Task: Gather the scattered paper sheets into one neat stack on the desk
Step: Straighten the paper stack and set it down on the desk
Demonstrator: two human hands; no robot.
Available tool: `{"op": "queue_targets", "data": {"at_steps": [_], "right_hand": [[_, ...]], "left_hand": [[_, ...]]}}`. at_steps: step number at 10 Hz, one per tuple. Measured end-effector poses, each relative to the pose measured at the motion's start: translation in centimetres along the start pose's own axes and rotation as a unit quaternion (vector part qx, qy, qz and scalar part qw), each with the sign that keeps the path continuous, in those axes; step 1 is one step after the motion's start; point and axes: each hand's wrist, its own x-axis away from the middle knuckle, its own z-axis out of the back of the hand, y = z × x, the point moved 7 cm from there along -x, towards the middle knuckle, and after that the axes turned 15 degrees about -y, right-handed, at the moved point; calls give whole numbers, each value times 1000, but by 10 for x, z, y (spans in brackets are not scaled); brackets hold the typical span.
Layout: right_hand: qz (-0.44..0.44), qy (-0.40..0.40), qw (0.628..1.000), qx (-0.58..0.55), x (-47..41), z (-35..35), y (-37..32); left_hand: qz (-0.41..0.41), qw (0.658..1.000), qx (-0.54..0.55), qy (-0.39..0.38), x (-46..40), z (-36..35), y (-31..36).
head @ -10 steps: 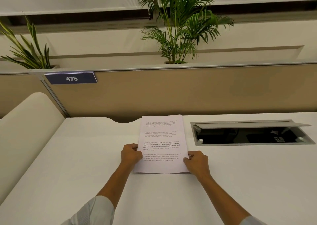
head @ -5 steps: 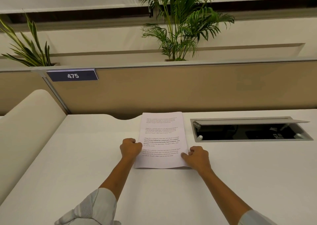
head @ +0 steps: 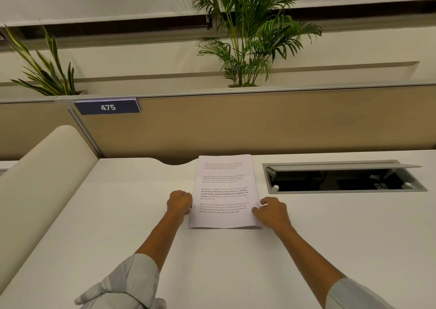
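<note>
A stack of printed white paper sheets [head: 224, 190] lies flat on the white desk [head: 118, 214], its edges aligned and the top page showing several paragraphs of text. My left hand [head: 179, 201] is curled into a fist against the stack's left edge. My right hand [head: 271, 211] rests at the stack's right edge near its lower corner, fingertips touching the paper. Whether either hand grips the sheets or only presses on their edges is unclear. No loose sheets show elsewhere on the desk.
An open cable box [head: 342, 178] with a raised grey lid is sunk into the desk right of the stack. A tan partition [head: 259, 122] with a "475" sign [head: 107, 107] bounds the far edge, plants behind it. A cream curved divider [head: 40, 179] stands at left.
My left hand slid off the page to the stack's left edge and closed into a fist. The right hand stayed at the right edge. The stack kept its place; the camera shifted slightly.
</note>
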Motion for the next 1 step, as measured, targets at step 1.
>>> {"op": "queue_targets", "data": {"at_steps": [1], "right_hand": [[1,11,999,-31,0,5,1]], "left_hand": [[6,1000,-8,-2,-6,2,-3]]}}
